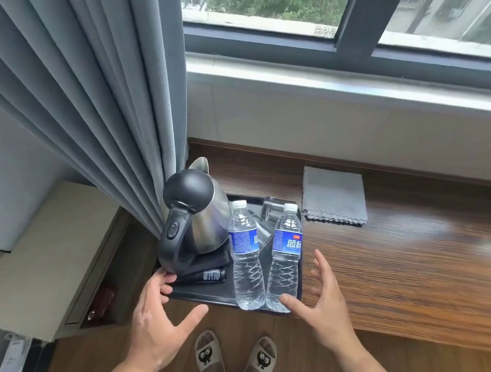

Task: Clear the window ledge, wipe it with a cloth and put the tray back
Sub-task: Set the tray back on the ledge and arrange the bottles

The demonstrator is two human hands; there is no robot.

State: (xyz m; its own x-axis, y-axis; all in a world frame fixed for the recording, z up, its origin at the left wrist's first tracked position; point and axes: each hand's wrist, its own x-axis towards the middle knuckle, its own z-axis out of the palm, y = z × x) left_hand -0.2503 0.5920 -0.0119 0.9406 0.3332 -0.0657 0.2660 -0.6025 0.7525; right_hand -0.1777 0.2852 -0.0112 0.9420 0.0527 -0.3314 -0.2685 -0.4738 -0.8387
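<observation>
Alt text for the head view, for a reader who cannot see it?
A left hand and right hand, both open, reach toward a black tray on a wooden window ledge. The tray holds a steel kettle and two water bottles; a folded grey cloth lies on the ledge to its right.

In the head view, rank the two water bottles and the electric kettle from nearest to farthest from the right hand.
1. Right water bottle: on the right side of the tray, just beside the thumb of the right hand.
2. Left water bottle: mid-tray, the next one over to the left.
3. Electric kettle: at the tray's left end, against the curtain.
</observation>
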